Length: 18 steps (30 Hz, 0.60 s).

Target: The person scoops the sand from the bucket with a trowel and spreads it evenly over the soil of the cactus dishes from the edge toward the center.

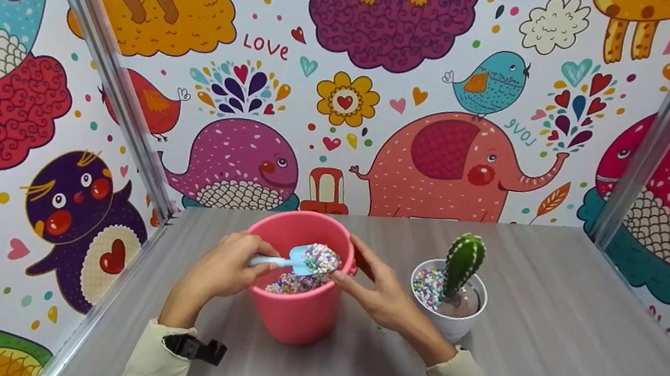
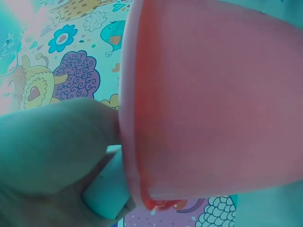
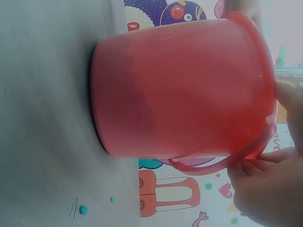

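Observation:
In the head view my left hand (image 1: 231, 264) grips the handle of a small light-blue toy shovel (image 1: 300, 261) over the mouth of a pink bucket (image 1: 298, 317). The shovel's scoop is heaped with small multicoloured pebbles (image 1: 322, 258). More pebbles (image 1: 293, 282) lie inside the bucket below it. My right hand (image 1: 383, 294) holds the bucket at the right of its rim, thumb at the edge and fingers behind. In the right wrist view the bucket's pink handle (image 3: 208, 166) hangs down its side close to these fingers. The bucket stands upright on the table.
To the right of the bucket stands a white pot (image 1: 449, 324) with a green cactus (image 1: 464, 262); similar pebbles (image 1: 428, 285) cover its left part. The grey table (image 1: 545, 338) meets patterned walls at the back and left. Tiny blue-green bits (image 3: 83, 209) lie near the bucket.

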Tool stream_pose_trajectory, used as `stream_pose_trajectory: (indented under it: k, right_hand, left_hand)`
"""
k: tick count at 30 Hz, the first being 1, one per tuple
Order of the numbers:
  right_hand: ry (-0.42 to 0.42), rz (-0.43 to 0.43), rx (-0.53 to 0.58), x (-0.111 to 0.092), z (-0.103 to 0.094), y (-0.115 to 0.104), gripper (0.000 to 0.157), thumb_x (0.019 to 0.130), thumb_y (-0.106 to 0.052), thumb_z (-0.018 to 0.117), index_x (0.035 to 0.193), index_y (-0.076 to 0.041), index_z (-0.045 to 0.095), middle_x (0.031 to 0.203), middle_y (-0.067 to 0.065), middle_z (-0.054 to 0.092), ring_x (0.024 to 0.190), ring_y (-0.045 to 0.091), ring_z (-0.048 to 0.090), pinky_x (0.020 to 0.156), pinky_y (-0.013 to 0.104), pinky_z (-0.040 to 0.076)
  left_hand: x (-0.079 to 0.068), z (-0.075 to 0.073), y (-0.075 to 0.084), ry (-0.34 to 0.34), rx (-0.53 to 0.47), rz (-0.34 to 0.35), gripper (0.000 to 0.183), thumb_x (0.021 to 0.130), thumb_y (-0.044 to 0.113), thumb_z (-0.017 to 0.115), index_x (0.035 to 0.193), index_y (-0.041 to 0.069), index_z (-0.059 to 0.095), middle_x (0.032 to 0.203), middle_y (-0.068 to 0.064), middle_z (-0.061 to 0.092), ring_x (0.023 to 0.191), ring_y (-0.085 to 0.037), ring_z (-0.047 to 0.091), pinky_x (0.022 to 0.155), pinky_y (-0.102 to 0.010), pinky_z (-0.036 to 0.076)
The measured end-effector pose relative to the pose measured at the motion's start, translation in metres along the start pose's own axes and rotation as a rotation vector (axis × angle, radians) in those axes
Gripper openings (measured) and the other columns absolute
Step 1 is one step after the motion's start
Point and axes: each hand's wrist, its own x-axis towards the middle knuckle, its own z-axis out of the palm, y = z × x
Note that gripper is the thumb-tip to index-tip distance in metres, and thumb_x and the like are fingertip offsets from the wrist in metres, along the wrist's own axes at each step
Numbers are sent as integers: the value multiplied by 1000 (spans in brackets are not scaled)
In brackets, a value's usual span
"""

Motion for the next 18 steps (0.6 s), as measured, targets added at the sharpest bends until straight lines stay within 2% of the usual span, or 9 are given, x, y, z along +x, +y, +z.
stream_pose_trajectory:
  k: [6,14,18]
  right_hand:
    - [-37,-62,17,-5,-6,4,81,103,-30,76,170,-15,33,173,7,43,160,27,42,128,45,37]
    - [-91,-33,-4,-23,-13,9,79,104,-28,75,170,-21,32,176,0,37,165,26,33,131,48,32]
    - [-106,-26,-12,-33,-18,8,78,104,-28,75,170,-21,33,177,3,35,166,29,31,130,47,33]
  left_hand:
    - [-2,1,1,9,-8,-36,15,95,7,81,109,10,85,101,-2,80,93,-17,68,84,-39,61]
    - [-4,2,2,37,-14,-56,15,96,8,81,110,11,85,104,-3,80,101,-20,66,90,-44,60]
    - [-5,1,3,44,-15,-47,15,96,9,81,110,11,85,104,-3,80,101,-20,65,91,-45,59]
